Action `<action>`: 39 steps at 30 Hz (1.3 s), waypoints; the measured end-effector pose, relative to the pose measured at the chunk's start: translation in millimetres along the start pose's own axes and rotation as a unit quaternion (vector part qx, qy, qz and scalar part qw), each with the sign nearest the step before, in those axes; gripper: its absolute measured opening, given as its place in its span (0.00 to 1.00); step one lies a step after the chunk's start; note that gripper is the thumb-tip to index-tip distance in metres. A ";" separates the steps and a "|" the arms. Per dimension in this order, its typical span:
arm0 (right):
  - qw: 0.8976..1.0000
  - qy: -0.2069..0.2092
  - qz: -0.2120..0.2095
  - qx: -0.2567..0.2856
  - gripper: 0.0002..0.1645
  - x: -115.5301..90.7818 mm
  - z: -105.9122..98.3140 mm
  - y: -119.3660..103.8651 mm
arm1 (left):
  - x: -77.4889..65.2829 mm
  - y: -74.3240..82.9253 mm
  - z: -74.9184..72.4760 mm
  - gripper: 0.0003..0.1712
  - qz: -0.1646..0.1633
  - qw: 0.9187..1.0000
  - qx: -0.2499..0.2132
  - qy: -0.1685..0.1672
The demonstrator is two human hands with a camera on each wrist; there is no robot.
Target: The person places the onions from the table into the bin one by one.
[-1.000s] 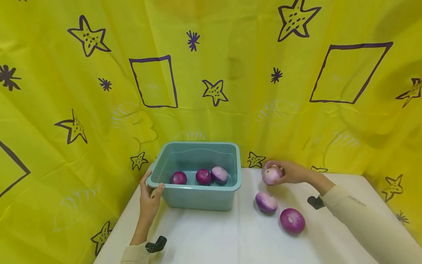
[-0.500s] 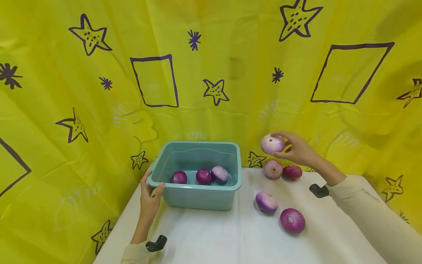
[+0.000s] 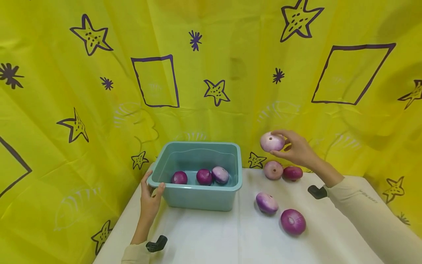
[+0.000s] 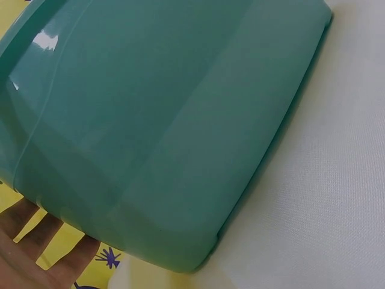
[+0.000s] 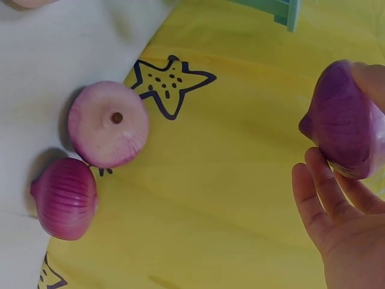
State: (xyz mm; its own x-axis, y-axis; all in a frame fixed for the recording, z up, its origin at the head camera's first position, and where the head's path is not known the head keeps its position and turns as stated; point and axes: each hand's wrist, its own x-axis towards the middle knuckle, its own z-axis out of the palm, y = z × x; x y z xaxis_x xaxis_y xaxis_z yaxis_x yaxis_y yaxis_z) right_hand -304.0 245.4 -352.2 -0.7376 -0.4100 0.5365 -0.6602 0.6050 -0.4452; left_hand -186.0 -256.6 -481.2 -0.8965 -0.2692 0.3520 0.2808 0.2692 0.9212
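My right hand holds a purple-and-white onion up in the air, pinched between thumb and fingers, right of the bin. In the right wrist view the same onion shows its purple side and pointed tip. My left hand grips the near left corner of a teal plastic bin, thumb on the front rim. The left wrist view shows fingers against the bin's side. Inside the bin lie a dark purple onion, another dark one and a paler one.
Below the raised onion, a pale onion and a red onion sit side by side at the table's back edge. Nearer lie a two-toned onion and a purple onion on the white table. A yellow patterned curtain hangs behind.
My right hand has lifted the onion from the back of the table, baring two onions there, then risen only slightly further. The left hand keeps its grip on the bin.
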 end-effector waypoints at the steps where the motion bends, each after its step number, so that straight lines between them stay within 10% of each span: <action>1: 1.000 0.000 -0.001 -0.001 0.39 0.2 -0.2 -0.3 | 0.1 0.3 0.2 0.43 -0.001 1.000 0.000 0.000; 20: 0.995 -0.088 -0.038 0.005 0.36 51.7 16.2 -35.7 | -2.4 1.0 1.2 0.40 -0.008 1.000 0.013 0.002; 39: 0.978 -0.190 -0.063 0.053 0.34 117.4 103.1 -105.4 | -4.0 1.0 1.7 0.40 -0.017 1.000 0.006 0.006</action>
State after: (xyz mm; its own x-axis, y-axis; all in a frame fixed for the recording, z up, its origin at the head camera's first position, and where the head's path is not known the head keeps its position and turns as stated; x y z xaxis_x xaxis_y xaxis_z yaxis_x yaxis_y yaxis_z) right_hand -335.7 63.1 -316.3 -0.6364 -0.7123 0.2958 -0.7449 0.4680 -0.4755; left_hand -182.7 -253.7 -482.0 -0.9016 -0.2885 0.3225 0.2465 0.2700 0.9308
